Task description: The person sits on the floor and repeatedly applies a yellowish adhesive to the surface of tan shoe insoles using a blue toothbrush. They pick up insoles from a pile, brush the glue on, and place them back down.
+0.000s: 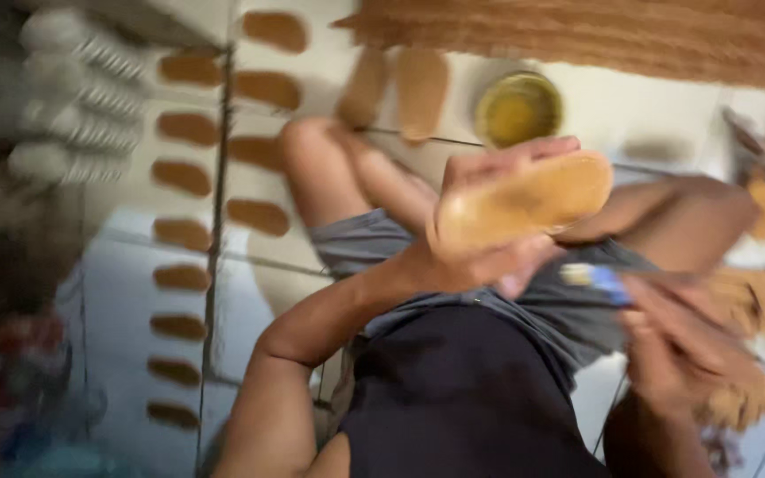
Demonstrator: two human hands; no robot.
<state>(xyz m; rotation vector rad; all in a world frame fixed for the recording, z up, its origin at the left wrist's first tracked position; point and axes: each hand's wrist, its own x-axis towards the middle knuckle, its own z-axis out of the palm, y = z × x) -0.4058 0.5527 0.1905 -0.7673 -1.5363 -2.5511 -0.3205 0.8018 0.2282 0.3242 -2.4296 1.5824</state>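
There is a single view, from the camera on the person's head. It looks steeply down the wearer's own torso and lap to the tiled floor (135,292), and is rolled so the floor seams run slantwise. It sits close: the left hand (480,239) and right hand (675,345) fill the middle, blurred.

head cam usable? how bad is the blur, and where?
Head view: motion blur throughout, worst at the right hand and left edge; left hand holding the tan sole is softer but readable; the brown pieces on the floor keep their outlines; lighting even, no glare.
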